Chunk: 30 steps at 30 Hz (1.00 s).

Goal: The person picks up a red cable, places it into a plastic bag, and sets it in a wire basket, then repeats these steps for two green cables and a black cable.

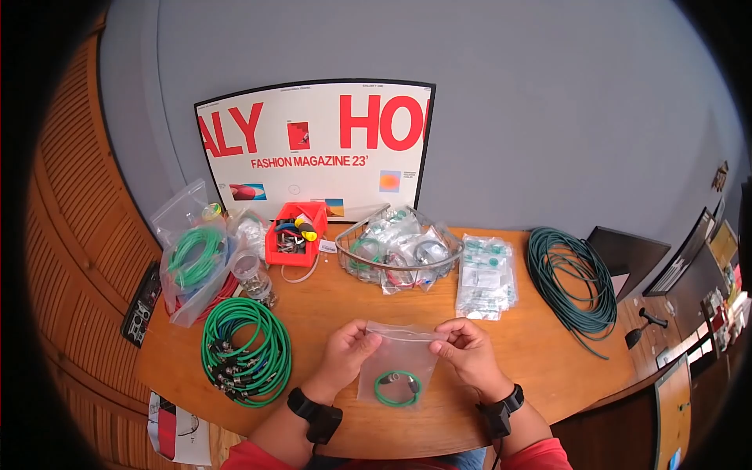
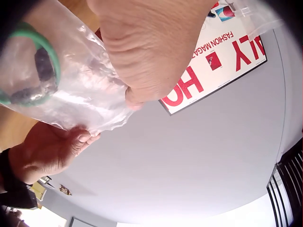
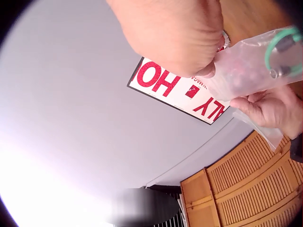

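Note:
A clear plastic bag point(image 1: 384, 356) hangs between both hands above the table's front. Inside it lies a coiled green cable point(image 1: 398, 401) with dark connectors. The left hand point(image 1: 345, 356) pinches the bag's top left corner between thumb and fingers; the right hand point(image 1: 471, 359) pinches the top right corner. In the left wrist view the bag point(image 2: 90, 75) stretches from the near left hand point(image 2: 147, 42) to the right hand point(image 2: 47, 146). The right wrist view shows the right hand point(image 3: 173, 38) at one corner and the left hand point(image 3: 270, 111) at the other.
Coiled green cables point(image 1: 247, 352) lie at the left, by a large bag point(image 1: 192, 258) of cable. Behind are a red bin point(image 1: 270, 252), a wire basket point(image 1: 399, 268) with bagged items, and flat bags point(image 1: 486, 278). A dark green coil point(image 1: 540, 270) lies right. A monitor point(image 1: 313, 117) stands behind.

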Available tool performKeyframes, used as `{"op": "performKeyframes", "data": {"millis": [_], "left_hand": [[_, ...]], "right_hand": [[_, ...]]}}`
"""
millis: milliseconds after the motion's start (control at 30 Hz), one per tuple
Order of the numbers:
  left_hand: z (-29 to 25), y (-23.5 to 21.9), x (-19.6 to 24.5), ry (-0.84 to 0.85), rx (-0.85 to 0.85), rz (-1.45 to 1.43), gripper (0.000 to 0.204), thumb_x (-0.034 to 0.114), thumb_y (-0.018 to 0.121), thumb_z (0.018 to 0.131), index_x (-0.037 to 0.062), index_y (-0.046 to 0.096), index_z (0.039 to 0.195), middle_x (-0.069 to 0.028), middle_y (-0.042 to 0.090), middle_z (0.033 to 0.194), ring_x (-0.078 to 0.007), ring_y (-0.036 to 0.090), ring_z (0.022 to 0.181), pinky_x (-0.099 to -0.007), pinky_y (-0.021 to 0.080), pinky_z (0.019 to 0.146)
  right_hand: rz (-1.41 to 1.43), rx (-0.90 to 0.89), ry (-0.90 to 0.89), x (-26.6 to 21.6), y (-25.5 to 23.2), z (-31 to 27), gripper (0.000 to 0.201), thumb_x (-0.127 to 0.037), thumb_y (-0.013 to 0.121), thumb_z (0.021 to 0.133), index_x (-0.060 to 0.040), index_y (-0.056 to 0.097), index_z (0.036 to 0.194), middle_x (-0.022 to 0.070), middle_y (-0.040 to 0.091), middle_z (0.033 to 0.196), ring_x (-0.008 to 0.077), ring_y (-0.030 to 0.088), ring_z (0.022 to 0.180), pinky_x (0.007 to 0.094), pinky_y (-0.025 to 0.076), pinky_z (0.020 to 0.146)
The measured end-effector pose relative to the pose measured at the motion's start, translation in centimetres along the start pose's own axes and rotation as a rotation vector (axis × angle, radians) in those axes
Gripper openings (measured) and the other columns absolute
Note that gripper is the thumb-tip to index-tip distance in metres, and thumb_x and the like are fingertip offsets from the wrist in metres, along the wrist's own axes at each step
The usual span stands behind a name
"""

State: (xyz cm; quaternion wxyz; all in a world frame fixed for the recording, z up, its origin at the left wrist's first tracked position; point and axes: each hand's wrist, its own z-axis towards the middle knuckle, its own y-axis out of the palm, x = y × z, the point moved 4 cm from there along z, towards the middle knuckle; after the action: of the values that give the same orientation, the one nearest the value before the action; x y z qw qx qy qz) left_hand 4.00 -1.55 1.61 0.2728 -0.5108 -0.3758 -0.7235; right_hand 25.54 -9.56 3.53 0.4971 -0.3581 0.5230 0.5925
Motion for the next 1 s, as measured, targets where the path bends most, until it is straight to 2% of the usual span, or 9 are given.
{"op": "performKeyframes", "data": {"millis": [167, 300, 567, 667, 767, 900, 1000], "left_hand": [[-0.3, 0.1, 0.8, 0.063, 0.049, 0.022, 0.018, 0.019, 0.064, 0.1, 0.0017, 0.065, 0.103, -0.0034, 0.07, 0.092, -0.0087, 0.062, 0.081, -0.0243, 0.049, 0.075], [-0.5, 0.2, 1.0, 0.052, 0.064, 0.028, 0.02, 0.022, 0.065, 0.099, 0.0025, 0.064, 0.103, -0.0037, 0.07, 0.09, -0.0109, 0.063, 0.08, -0.0265, 0.05, 0.076], [-0.4, 0.7, 1.5, 0.089, 0.068, 0.058, 0.016, 0.016, 0.063, 0.101, 0.0005, 0.065, 0.103, -0.007, 0.071, 0.104, -0.0097, 0.062, 0.093, -0.0265, 0.051, 0.083], [-0.5, 1.2, 2.3, 0.149, 0.037, 0.097, 0.017, 0.017, 0.063, 0.101, 0.0, 0.064, 0.105, -0.0101, 0.071, 0.11, -0.012, 0.063, 0.098, -0.0291, 0.051, 0.089], [-0.7, 1.6, 2.2, 0.123, 0.009, 0.063, 0.019, 0.017, 0.063, 0.101, -0.0001, 0.064, 0.107, -0.0112, 0.07, 0.111, -0.0129, 0.063, 0.101, -0.0306, 0.05, 0.09], [-0.8, 1.8, 2.0, 0.138, -0.028, 0.003, 0.02, 0.018, 0.064, 0.1, 0.0003, 0.063, 0.11, -0.0096, 0.07, 0.11, -0.0122, 0.063, 0.1, -0.0291, 0.051, 0.088], [-1.2, 1.7, 1.4, 0.068, -0.037, 0.033, 0.019, 0.017, 0.066, 0.099, 0.0004, 0.064, 0.109, -0.0075, 0.071, 0.105, -0.0109, 0.065, 0.094, -0.0267, 0.052, 0.083]], "right_hand": [[0.009, -0.007, -0.008, 0.3, -0.2, 0.0, 0.026, 0.004, 0.071, 0.09, -0.0039, 0.062, 0.113, 0.002, 0.068, 0.098, 0.008, 0.063, 0.089, 0.0234, 0.052, 0.08], [0.004, 0.013, -0.009, 0.1, -0.2, -0.1, 0.027, 0.005, 0.071, 0.09, -0.0042, 0.061, 0.113, 0.0032, 0.069, 0.099, 0.0092, 0.065, 0.089, 0.0241, 0.053, 0.081], [0.027, 0.016, 0.024, -0.4, -0.4, -0.1, 0.029, 0.006, 0.07, 0.09, -0.0042, 0.058, 0.114, 0.0038, 0.069, 0.099, 0.0095, 0.065, 0.089, 0.024, 0.053, 0.081], [-0.005, 0.018, 0.023, -0.5, 0.1, -0.2, 0.028, 0.004, 0.071, 0.091, -0.0038, 0.057, 0.114, 0.0031, 0.068, 0.098, 0.0087, 0.064, 0.088, 0.0232, 0.052, 0.079], [-0.139, 0.054, -0.032, -0.3, 0.5, -0.5, 0.027, -0.001, 0.072, 0.091, -0.0036, 0.059, 0.115, 0.0017, 0.067, 0.097, 0.0079, 0.062, 0.087, 0.023, 0.051, 0.077], [-0.237, 0.034, -0.06, -0.1, 0.9, -0.7, 0.026, -0.004, 0.074, 0.091, -0.0037, 0.062, 0.114, 0.0013, 0.068, 0.097, 0.0075, 0.061, 0.086, 0.0234, 0.05, 0.076], [-0.232, 0.018, -0.072, -0.3, 1.1, -0.8, 0.024, -0.004, 0.075, 0.091, -0.0038, 0.063, 0.112, 0.0018, 0.069, 0.097, 0.0075, 0.061, 0.086, 0.0237, 0.05, 0.076]]}}
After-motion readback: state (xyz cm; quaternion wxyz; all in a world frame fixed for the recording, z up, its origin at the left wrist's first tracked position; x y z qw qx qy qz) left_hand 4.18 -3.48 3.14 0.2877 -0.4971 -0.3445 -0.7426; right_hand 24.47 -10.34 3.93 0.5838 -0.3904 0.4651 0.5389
